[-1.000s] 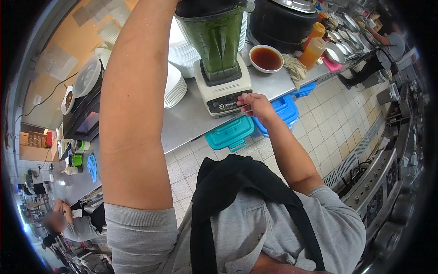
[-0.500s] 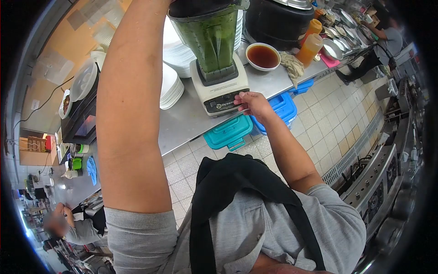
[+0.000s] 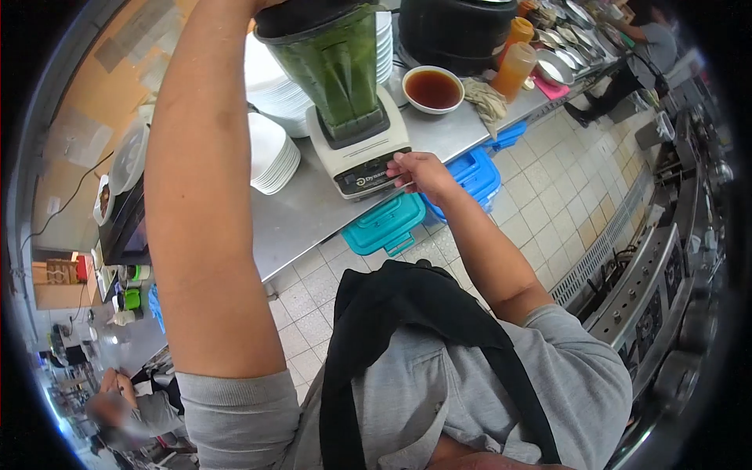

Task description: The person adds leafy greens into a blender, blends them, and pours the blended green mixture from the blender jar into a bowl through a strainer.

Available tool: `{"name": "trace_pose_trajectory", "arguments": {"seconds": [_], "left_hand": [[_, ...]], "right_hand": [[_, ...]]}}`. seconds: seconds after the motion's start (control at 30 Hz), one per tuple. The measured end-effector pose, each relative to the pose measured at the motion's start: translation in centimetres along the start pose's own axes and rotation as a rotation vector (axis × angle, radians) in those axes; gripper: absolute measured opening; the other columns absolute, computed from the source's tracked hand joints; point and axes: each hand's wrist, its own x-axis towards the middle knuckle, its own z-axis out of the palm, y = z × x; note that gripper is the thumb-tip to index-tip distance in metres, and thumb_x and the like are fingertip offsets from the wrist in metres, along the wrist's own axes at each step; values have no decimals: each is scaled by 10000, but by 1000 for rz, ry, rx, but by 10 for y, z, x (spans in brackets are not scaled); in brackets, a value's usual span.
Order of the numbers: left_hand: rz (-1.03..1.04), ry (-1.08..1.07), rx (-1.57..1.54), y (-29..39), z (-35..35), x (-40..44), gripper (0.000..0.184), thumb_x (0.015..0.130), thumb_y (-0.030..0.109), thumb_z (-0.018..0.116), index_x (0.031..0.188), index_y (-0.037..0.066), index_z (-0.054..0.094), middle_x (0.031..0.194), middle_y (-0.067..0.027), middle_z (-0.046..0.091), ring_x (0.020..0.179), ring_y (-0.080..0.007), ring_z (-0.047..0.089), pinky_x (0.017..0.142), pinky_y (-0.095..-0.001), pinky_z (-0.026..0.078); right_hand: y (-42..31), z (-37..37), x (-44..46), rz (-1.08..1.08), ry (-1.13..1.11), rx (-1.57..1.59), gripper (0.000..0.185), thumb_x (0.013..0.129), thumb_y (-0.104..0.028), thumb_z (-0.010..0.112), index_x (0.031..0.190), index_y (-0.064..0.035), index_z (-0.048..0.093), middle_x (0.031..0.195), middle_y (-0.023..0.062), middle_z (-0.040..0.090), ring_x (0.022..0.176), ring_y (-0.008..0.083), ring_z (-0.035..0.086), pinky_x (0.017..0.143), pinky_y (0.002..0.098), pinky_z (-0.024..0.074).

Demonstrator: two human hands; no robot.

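A blender with a cream base [image 3: 356, 149] stands near the counter's front edge. Its clear jug [image 3: 333, 74] holds green liquid, and a black lid [image 3: 309, 17] covers the top. My right hand [image 3: 417, 171] is at the right end of the control panel, its fingers closed in a pinch at what looks like the control knob, which they hide. At the top edge, beside the lid, my left hand [image 3: 262, 3] is almost wholly cut off, so its fingers do not show. A white bowl of red-brown liquid [image 3: 432, 90] sits right of the blender.
Stacked white bowls [image 3: 272, 157] and plates stand left of the blender. Beyond are a black pot [image 3: 454, 35], a cloth [image 3: 486, 100] and an orange squeeze bottle [image 3: 515, 72]. Lidded teal [image 3: 384, 223] and blue [image 3: 474, 180] bins sit below. Another person [image 3: 650, 51] stands far right.
The view has shifted slightly, so the counter things appear a little further left. My right hand stays at the blender's panel, and my left arm still reaches up to the lid.
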Motion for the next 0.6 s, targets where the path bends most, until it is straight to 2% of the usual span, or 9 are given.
{"name": "trace_pose_trajectory", "arguments": {"seconds": [0.1, 0.23, 0.33, 0.4, 0.6], "left_hand": [[-14, -19, -11, 21, -1, -22, 773, 613, 439, 800, 1239, 37, 590, 1198, -167, 611, 1092, -278, 571, 953, -373, 434], [-54, 42, 67, 11, 2, -7, 798, 607, 439, 799, 1253, 27, 577, 1220, -183, 596, 1100, -289, 567, 958, -374, 433], [-40, 9, 30, 17, 2, -15, 822, 595, 447, 801, 1260, 22, 569, 1227, -193, 589, 1118, -299, 561, 961, -380, 434], [-121, 72, 27, 13, 7, -7, 823, 591, 446, 801, 1266, 36, 569, 1229, -193, 588, 1131, -306, 556, 959, -385, 438], [-104, 66, 43, 30, 5, -24, 803, 596, 428, 802, 1271, 61, 571, 1237, -191, 584, 1130, -309, 557, 957, -391, 443]], "right_hand": [[3, -1, 3, -22, -28, -36, 244, 963, -283, 528, 993, -75, 650, 899, 11, 667, 684, 115, 562, 644, 296, 448], [5, -1, 5, -28, -31, -24, 239, 963, -283, 531, 987, -76, 650, 886, 9, 666, 672, 115, 562, 638, 299, 451], [4, 0, 5, -8, -28, -26, 277, 965, -303, 534, 1019, -56, 644, 925, 21, 666, 700, 118, 563, 644, 288, 457], [0, 0, 2, 14, -14, -33, 302, 960, -328, 541, 1014, -49, 643, 917, 28, 667, 699, 122, 565, 647, 289, 458], [1, 0, 1, 3, -3, 5, 327, 930, -358, 577, 986, -43, 645, 886, 37, 666, 656, 127, 572, 608, 296, 452]]}}
